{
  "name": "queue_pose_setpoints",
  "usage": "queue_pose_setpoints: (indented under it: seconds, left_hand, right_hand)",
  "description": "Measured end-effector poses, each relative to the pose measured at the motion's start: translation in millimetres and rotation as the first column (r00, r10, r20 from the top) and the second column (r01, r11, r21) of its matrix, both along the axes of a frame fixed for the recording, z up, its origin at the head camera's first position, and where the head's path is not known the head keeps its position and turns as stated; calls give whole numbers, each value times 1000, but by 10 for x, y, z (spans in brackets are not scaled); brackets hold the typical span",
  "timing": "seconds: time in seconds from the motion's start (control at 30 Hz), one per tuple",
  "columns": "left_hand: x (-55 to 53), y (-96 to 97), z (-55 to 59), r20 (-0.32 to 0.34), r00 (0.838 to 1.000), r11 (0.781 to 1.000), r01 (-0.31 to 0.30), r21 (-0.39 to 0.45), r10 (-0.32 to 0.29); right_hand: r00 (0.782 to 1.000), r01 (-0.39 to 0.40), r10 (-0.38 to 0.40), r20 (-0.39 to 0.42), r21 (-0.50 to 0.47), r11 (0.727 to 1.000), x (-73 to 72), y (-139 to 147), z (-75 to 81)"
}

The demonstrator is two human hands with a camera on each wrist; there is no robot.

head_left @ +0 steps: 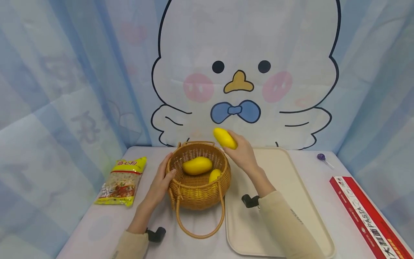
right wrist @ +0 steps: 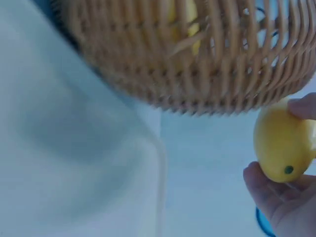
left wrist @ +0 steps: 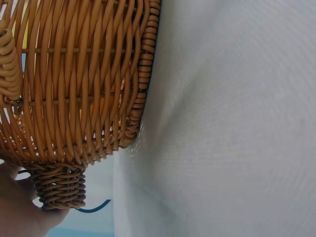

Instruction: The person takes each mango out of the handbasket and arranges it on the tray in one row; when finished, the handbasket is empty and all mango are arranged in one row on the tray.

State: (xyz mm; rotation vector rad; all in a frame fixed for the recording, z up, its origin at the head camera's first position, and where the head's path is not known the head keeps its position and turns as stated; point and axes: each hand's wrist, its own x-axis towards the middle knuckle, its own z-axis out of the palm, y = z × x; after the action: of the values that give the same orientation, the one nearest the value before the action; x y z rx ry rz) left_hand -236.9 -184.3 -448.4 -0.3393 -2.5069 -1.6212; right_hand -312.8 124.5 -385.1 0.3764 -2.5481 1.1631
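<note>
A round wicker basket (head_left: pixel 198 196) stands on the table with its front handle folded down toward me. Inside lie two yellow mangoes, one long one (head_left: pixel 197 166) across the middle and another (head_left: pixel 215 175) partly hidden by the right-hand wall. My left hand (head_left: pixel 161 178) grips the basket's left rim, thumb over the edge. Above the basket's right rear rim, my right hand (head_left: pixel 240 151) holds a third mango (head_left: pixel 225 138). The right wrist view shows this mango (right wrist: pixel 282 140) between thumb and fingers, its dark stem spot facing the camera.
A beige tray (head_left: pixel 284 216) lies right of the basket, under my right forearm. At left is a yellow bag of dry food (head_left: pixel 121 182). On the right are a purple lollipop (head_left: pixel 321 157) and a red pasta box (head_left: pixel 368 216). A printed curtain (head_left: pixel 245 36) hangs behind the table.
</note>
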Motion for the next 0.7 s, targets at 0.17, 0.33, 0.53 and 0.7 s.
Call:
queue_pose_setpoints:
  seconds: [0.17, 0.33, 0.53, 0.7]
  left_hand:
    - [4, -6, 10, -8, 1000, 1000, 4, -2, -4]
    - [25, 4, 59, -6, 1000, 1000, 6, 4, -6]
    - [166, 69, 284, 13, 999, 1000, 29, 7, -29]
    - [97, 55, 185, -1, 1000, 1000, 21, 10, -21]
  right_hand:
    - [995, 55, -62, 73, 93, 994, -72, 107, -183]
    - [982, 98, -128, 140, 205, 974, -115, 162, -387]
    - [973, 137, -183, 139, 289, 947, -133, 207, -569]
    - [970, 185, -226, 90, 327, 927, -172, 242, -667]
